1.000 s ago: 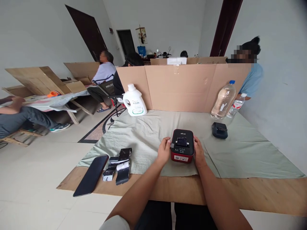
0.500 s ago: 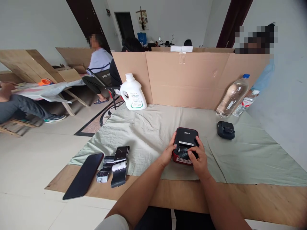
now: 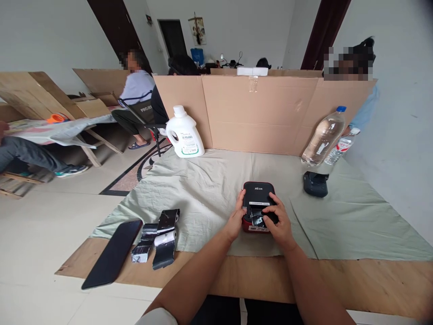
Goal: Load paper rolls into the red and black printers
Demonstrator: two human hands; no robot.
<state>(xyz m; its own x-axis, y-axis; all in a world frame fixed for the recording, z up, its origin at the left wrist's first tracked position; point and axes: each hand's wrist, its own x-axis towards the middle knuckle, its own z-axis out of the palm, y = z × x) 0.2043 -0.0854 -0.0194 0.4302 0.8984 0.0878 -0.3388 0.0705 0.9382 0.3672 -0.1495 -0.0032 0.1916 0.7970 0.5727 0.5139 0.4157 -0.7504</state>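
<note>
a short, pale grey sleeve (image 3: 158, 317) shows on the left, both forearms (image 3: 198, 277) bare, and from here the legwear (image 3: 219, 310) looks plain and black.

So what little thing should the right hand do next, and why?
I'd guess the right hand should gently tug the dark strip, because its fingers are already at the strip's right edge, and the left hand rests against the black-and-red box, which could steady it.
</note>
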